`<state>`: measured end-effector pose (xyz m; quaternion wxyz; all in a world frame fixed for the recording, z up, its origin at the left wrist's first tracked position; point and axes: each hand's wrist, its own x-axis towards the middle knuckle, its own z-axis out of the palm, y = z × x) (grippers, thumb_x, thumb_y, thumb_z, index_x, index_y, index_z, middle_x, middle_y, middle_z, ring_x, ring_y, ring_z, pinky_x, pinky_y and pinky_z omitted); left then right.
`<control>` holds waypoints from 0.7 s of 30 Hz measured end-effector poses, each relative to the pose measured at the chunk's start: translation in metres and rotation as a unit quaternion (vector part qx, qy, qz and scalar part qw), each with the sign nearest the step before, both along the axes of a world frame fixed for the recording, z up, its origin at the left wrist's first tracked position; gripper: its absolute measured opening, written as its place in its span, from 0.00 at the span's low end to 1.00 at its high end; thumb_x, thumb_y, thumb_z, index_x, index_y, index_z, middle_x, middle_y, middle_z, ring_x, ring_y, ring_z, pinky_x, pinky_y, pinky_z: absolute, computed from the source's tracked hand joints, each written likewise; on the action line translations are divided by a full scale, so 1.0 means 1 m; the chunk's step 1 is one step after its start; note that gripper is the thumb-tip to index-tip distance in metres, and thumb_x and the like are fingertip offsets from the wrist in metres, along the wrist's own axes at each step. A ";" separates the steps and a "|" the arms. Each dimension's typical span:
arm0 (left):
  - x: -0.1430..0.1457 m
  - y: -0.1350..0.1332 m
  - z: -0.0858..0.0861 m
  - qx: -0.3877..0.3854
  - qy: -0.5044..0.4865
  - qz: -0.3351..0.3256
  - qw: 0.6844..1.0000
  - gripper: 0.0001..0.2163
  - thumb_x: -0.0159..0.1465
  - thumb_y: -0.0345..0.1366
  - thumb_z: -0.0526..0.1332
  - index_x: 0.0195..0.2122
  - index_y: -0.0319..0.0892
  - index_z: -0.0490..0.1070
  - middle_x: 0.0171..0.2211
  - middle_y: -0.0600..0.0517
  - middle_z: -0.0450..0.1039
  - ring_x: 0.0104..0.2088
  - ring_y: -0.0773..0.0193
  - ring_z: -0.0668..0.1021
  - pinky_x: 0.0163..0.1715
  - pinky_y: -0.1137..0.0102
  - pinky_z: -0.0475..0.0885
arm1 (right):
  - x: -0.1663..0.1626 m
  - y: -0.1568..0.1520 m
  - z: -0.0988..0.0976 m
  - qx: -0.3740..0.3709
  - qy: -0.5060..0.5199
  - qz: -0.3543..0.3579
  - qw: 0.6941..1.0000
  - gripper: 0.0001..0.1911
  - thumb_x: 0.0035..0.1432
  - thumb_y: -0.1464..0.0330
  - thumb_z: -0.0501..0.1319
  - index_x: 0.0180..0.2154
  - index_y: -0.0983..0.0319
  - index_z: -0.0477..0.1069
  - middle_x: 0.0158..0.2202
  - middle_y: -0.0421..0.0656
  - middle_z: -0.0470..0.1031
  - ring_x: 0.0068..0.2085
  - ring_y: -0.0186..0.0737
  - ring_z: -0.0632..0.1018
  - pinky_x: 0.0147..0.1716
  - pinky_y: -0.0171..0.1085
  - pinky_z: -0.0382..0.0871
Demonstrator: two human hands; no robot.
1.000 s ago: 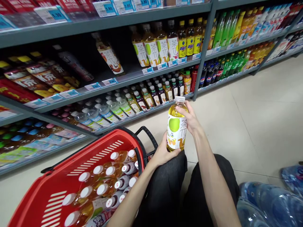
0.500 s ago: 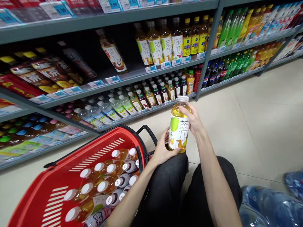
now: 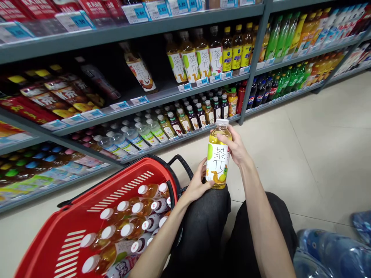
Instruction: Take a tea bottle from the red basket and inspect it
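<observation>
Upright over my left knee is a tea bottle (image 3: 217, 160) with a white cap, pale yellow drink and a white label with fruit pictures. My left hand (image 3: 198, 185) grips it low on the left side, thumb across the label's bottom edge. Around its upper right side, just under the cap, the fingers of my right hand (image 3: 236, 146) are wrapped. Left of my legs stands a red shopping basket (image 3: 116, 192) with a black handle (image 3: 182, 164). Several bottles with white caps (image 3: 127, 229) lie in it, partly hidden by my left forearm.
Ahead runs a grey shelf (image 3: 185, 92) with drinks on several levels. Similar tea bottles (image 3: 191, 58) stand on its middle level, and one leaning bottle (image 3: 140, 71) is further left. Large blue water bottles (image 3: 333, 247) lie at the lower right on the tiled floor (image 3: 304, 154).
The tea bottle has turned slightly in my hands, so the green fruit on its label now sits nearer the left edge. Both hands keep hold of it. The view has shifted a little.
</observation>
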<state>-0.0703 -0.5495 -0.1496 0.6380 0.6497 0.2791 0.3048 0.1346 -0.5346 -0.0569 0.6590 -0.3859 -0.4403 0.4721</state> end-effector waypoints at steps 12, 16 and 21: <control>0.001 0.019 0.033 0.086 -0.066 0.088 0.990 0.37 0.63 0.51 0.64 0.71 0.49 0.54 0.72 0.45 0.54 0.73 0.44 0.56 0.69 0.49 0.56 | -0.006 -0.009 0.008 -0.049 0.004 0.010 0.999 0.38 0.40 0.60 0.78 0.52 0.59 0.67 0.48 0.46 0.80 0.47 0.46 0.81 0.51 0.47 0.75; 0.013 0.042 0.105 0.222 -0.009 0.112 0.968 0.31 0.66 0.50 0.62 0.68 0.49 0.58 0.64 0.43 0.66 0.65 0.50 0.68 0.60 0.56 0.67 | -0.008 -0.020 0.007 -0.035 -0.014 0.055 0.998 0.39 0.39 0.62 0.79 0.52 0.60 0.67 0.50 0.48 0.79 0.51 0.47 0.80 0.53 0.47 0.73; 0.032 0.050 0.206 0.404 0.189 -0.031 0.894 0.27 0.65 0.50 0.64 0.63 0.48 0.67 0.56 0.44 0.70 0.51 0.53 0.75 0.48 0.62 0.72 | -0.009 -0.043 0.012 0.009 -0.071 0.063 0.995 0.43 0.38 0.63 0.79 0.55 0.58 0.64 0.52 0.47 0.78 0.52 0.49 0.80 0.54 0.48 0.73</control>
